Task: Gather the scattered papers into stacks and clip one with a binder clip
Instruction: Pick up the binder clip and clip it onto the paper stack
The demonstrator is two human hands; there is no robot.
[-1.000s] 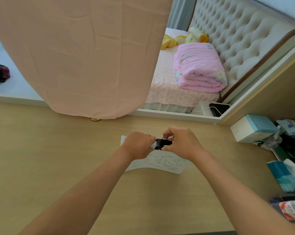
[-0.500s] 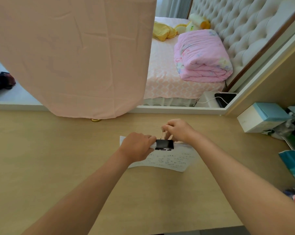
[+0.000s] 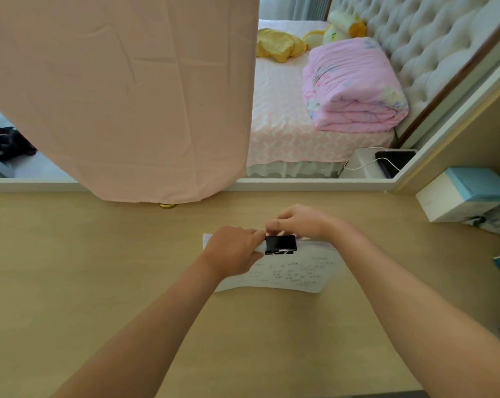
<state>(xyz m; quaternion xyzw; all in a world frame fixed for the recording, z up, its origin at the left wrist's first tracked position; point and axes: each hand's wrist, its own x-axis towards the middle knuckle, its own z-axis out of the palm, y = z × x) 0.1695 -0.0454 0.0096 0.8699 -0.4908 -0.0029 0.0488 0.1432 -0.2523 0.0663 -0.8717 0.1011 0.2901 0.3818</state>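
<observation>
A stack of white handwritten papers (image 3: 297, 272) lies on the wooden desk (image 3: 99, 268) in front of me. A black binder clip (image 3: 280, 244) sits clamped on the stack's far edge. My left hand (image 3: 234, 249) grips the papers just left of the clip, its fingertips against the clip's side. My right hand (image 3: 300, 221) is curled behind the clip, fingers on its far side where the wire handles are hidden.
A pink cloth (image 3: 122, 96) hangs over the desk's far edge, with a gold object (image 3: 167, 205) under its hem. A white and teal box (image 3: 464, 193) and other packets crowd the desk's right side. Beyond the desk is a bed with a folded pink quilt (image 3: 352, 87).
My right hand has lowered from the raised wire handle to just behind the clip. The clip stays on the papers and my left hand holds its place.
</observation>
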